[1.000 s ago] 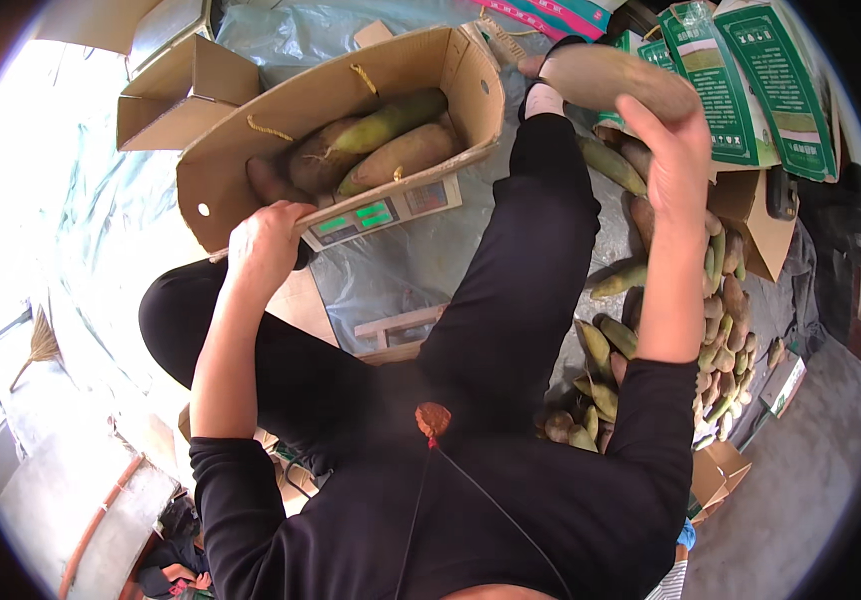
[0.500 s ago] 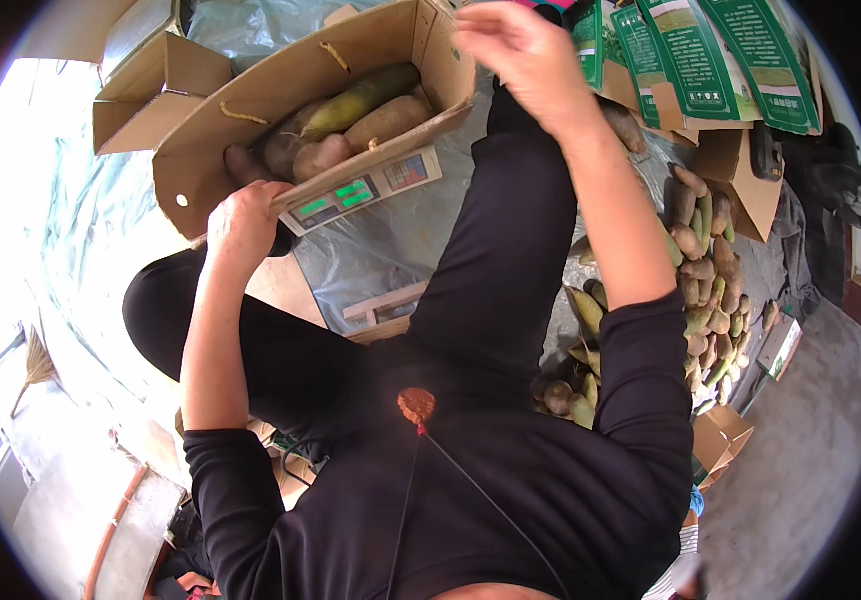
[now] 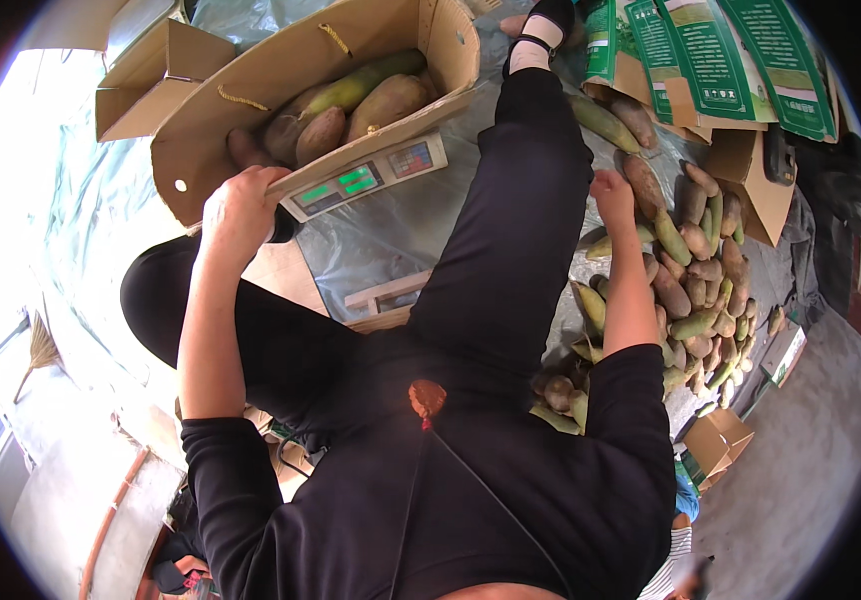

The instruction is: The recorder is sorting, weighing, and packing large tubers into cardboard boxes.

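Note:
My left hand [image 3: 241, 207] grips the near edge of an open cardboard box [image 3: 173, 150] with rope handles. Several long root vegetables lie inside it, among them a green one [image 3: 366, 82] and a brown one [image 3: 391, 106]. Below the box's near side shows a scale [image 3: 366, 178] with a lit green display. Over to the right, my right hand [image 3: 615, 198] hovers beside my knee with its fingers curled in and no vegetable seen in it. It is closest to a pile of green and brown root vegetables [image 3: 696, 285].
Cartons with green printed flaps [image 3: 701, 60] stand at the far right, beside another brown carton [image 3: 746, 185]. A small open carton [image 3: 156, 85] is at the far left. Plastic sheeting [image 3: 371, 245] covers the floor. A small wooden frame [image 3: 388, 292] lies between my legs.
My right hand has moved from the box's right end down and rightward to the pile. My left hand stays on the box, which has shifted slightly.

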{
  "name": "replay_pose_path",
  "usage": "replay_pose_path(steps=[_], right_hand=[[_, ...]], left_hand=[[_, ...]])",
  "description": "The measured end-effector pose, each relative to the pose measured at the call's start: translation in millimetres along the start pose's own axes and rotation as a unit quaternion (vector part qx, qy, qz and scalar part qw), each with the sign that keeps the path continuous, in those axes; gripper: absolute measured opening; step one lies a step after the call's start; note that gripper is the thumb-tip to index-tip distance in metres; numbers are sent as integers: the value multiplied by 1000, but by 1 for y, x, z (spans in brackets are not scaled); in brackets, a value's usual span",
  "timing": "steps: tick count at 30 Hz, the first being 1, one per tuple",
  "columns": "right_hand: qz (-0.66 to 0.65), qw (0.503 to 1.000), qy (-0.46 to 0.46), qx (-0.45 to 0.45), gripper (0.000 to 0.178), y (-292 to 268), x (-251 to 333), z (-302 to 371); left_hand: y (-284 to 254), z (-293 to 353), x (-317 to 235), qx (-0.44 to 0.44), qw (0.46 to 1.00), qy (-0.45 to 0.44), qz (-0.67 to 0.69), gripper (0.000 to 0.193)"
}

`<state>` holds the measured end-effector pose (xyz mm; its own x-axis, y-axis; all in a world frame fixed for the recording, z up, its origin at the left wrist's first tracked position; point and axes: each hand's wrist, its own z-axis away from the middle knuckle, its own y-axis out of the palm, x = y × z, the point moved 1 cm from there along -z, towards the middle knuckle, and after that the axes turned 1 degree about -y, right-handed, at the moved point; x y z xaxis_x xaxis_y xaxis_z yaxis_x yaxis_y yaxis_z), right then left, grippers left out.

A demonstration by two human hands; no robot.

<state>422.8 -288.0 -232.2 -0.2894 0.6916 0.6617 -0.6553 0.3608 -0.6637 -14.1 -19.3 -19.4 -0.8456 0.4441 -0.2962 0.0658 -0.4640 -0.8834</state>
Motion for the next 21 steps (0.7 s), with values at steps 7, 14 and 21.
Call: replay_pose_path(steps=[7, 14, 21], right_hand=[[64, 997, 38, 1, 31, 13, -45, 18], [75, 996, 40, 2, 31, 15, -66, 8], [144, 989, 30, -8, 27, 4, -58, -10]], left_hand=[[0, 1, -3, -17, 1000, 2, 6, 28], [-6, 1, -7, -29, 999, -4, 16, 33], [-7, -4, -13, -24, 1000, -6, 15, 36]])
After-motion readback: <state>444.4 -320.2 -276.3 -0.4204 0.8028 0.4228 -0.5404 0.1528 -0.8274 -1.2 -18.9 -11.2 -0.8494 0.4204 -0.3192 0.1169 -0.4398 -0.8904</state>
